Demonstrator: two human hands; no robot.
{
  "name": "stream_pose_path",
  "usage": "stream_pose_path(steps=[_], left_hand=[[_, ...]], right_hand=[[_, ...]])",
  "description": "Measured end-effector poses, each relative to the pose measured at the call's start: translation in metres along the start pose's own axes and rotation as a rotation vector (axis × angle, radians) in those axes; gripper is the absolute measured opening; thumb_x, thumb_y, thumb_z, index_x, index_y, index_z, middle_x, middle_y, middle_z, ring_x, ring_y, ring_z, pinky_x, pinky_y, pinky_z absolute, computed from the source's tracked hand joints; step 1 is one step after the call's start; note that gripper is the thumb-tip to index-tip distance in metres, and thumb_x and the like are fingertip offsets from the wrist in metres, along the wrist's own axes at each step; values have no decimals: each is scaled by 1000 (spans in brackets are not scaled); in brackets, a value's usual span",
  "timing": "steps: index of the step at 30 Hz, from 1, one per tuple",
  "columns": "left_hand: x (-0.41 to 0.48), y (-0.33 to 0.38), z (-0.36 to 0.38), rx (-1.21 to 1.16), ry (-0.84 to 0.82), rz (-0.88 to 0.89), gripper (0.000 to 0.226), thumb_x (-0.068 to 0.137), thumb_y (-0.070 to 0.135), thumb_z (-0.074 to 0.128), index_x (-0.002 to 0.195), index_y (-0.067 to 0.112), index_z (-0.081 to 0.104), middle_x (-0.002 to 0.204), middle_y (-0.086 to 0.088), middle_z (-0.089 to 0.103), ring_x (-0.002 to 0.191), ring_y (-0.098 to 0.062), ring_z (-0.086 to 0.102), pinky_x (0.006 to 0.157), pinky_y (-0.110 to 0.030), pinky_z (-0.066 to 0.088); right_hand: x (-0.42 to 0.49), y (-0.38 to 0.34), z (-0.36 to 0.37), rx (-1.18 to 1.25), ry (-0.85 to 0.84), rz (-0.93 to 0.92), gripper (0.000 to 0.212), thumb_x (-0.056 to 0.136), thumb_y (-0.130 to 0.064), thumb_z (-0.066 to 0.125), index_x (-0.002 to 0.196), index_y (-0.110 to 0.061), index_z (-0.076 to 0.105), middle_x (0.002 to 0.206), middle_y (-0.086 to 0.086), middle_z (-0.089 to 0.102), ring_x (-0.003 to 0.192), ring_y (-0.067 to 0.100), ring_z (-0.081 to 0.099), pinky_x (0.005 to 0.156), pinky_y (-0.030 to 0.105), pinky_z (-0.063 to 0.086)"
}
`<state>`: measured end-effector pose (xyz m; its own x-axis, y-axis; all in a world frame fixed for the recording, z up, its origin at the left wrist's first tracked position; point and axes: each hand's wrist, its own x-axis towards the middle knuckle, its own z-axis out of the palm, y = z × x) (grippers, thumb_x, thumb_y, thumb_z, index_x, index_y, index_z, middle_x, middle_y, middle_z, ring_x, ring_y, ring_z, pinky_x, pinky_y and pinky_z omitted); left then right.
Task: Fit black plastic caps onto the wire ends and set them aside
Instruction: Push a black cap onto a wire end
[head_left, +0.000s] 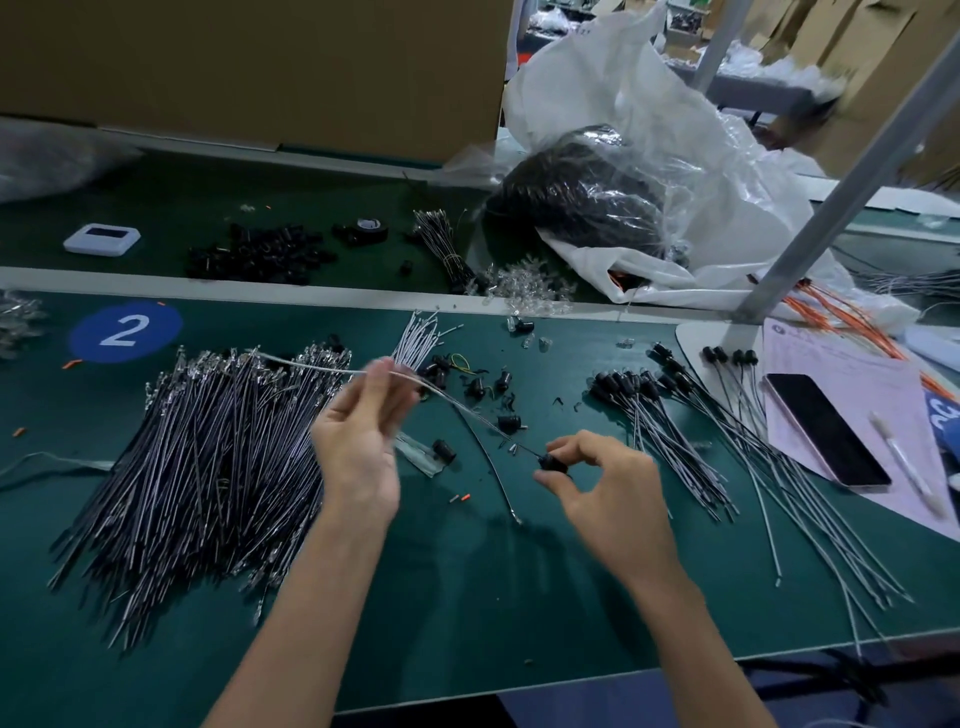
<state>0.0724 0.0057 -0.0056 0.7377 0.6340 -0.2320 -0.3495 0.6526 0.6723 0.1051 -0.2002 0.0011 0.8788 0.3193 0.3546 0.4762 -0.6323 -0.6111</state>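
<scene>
Green bench (467, 597) below. Left hand (358, 441) raised, pinching a wire (452, 399), slanting down-right into the cap (552, 461) pinched between right hand (608, 493) thumb and fingertips. Probably next: pushing cap up along that slant.

A single wide-angle view, taken from the person's head, faces forward and down onto the green table (467, 597). It sits close: both forearms (291, 649) enter from the bottom edge, and the left hand (358, 441) and right hand (613, 493) lie near the middle of the frame. The look reaches past the table to a cardboard box (249, 73) at upper left and a metal post (857, 176) slanting across the upper right
</scene>
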Motion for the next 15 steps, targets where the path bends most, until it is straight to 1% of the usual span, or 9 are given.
stream_pose_path(steps=[1,2,4,5,7,9,11,13,15], left_hand=[[5,8,-3,5,12,38,14,75,15,69,87,8,71,80,-4,76,75,-15,73,68,-21,57],[7,13,-5,24,-3,75,14,76,15,68,88,8,71,79,-3,75,75,-14,72,69,-21,58],[7,18,-5,49,-36,103,11,77,16,68,84,9,73,78,-3,75,74,-13,72,71,-22,58],[5,19,-5,45,-38,95,9,77,16,68,80,11,75,78,-3,75,75,-13,72,70,-22,58],[4,20,-8,24,-23,68,9,78,16,69,76,14,77,80,-3,75,76,-13,72,70,-22,58],[4,21,-12,9,-24,28,8,77,16,69,77,14,76,81,-4,75,76,-13,72,70,-22,58],[3,20,-15,19,-46,-14,9,76,15,68,82,12,74,80,-3,75,74,-13,72,69,-22,58],[-1,17,-16,34,-63,-45,10,80,14,65,86,10,71,79,-3,75,70,-12,71,67,-22,58],[-4,13,-14,36,-88,-63,13,83,15,63,92,9,70,80,-3,74,71,-12,71,68,-22,58]], right_hand=[[-2,3,-3,4,-1,-8,19,70,-13,86,75,-13,67,87,-6,73,84,14,67,83,27,51],[-3,5,-5,18,-4,-22,20,70,-12,86,75,-13,67,87,-7,73,83,10,67,82,21,50],[-4,5,-7,66,-8,-35,20,71,-11,86,74,-13,66,83,-12,73,78,3,66,76,9,47],[-4,3,-8,109,-9,-17,19,72,-10,85,74,-14,67,78,-15,72,76,1,66,73,9,48],[-2,0,-13,248,-25,50,20,73,-9,83,75,-19,67,74,-13,73,71,3,69,69,18,54],[0,-5,-24,469,-26,103,20,71,-5,83,76,-19,69,74,-2,74,70,14,72,71,27,58],[3,-12,-38,687,36,111,19,66,-10,84,78,-16,71,74,5,74,69,19,72,70,25,57],[7,-21,-52,865,104,112,22,60,-22,85,78,-19,72,74,1,72,69,14,67,70,20,55],[12,-30,-62,1087,138,118,25,61,-30,88,77,-22,71,81,0,70,76,15,63,76,23,54]])
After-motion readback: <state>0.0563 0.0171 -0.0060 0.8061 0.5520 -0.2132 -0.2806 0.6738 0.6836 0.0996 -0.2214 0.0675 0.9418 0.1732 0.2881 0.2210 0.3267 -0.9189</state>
